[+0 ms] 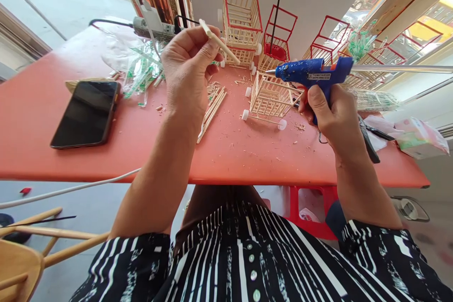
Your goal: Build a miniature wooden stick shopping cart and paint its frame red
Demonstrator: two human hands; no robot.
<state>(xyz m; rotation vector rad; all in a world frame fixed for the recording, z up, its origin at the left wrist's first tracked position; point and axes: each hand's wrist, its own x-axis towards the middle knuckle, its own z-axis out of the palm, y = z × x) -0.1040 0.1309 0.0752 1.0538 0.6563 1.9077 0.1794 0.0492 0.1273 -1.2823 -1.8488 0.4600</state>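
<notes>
My left hand [193, 56] pinches a short pale wooden stick [223, 47] between thumb and fingers, raised above the table. A second short piece seems to meet it at its upper end. In my right hand [329, 108] is a blue hot glue gun [307, 71], its nozzle pointing left toward the stick but apart from it. Below the nozzle stands a small wooden cart [271, 96] with white wheels, made of thin sticks. Loose sticks [214, 113] lie on the table between my hands, beside the cart.
A black phone [87, 113] lies at left, near plastic wrappers [143, 68] and a power strip [155, 28]. Red-trimmed stick carts [242, 9] stand at the back. Pliers [368, 139] lie by my right wrist. A wooden chair [21, 264] stands at lower left.
</notes>
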